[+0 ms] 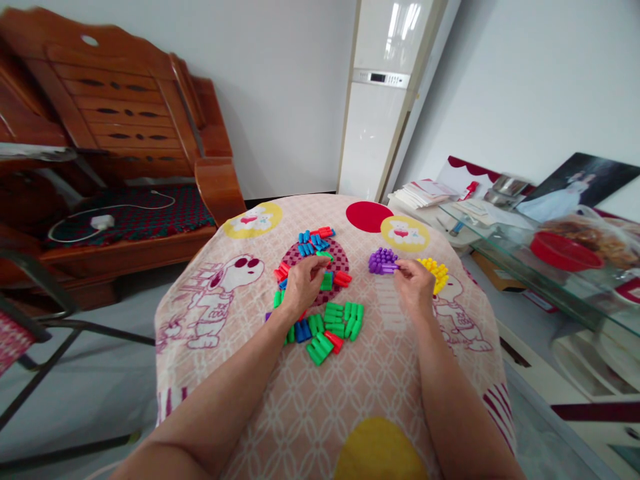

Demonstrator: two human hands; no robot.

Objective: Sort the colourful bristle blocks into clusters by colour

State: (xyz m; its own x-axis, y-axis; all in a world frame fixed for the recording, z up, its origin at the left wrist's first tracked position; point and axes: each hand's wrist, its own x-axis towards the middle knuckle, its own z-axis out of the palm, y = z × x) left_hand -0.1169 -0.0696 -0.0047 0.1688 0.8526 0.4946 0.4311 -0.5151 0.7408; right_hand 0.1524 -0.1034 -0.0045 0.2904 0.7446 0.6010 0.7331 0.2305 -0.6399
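My left hand [305, 285] is over a loose pile of bullet-shaped plastic building blocks, its thumb and fingers pinched on a small green block [324, 255], partly hidden by the fingers. Around that hand lie blue blocks [306, 249], red blocks [342, 279] and several green blocks [334, 313], some joined in rows. To the right, my right hand [416, 283] pinches the end of a purple block [388, 269] at the near edge of a tight purple cluster [382, 257]. A yellow cluster [436, 272] sits just beyond the right hand, partly covered by it.
The blocks lie on a round table with a patterned cloth [300, 420]. On the right stands a glass-topped cabinet [505, 230] with papers [425, 193] and a red bowl [565, 251]. A wooden bench [125, 133] is at the left, an air conditioner [375, 127] behind.
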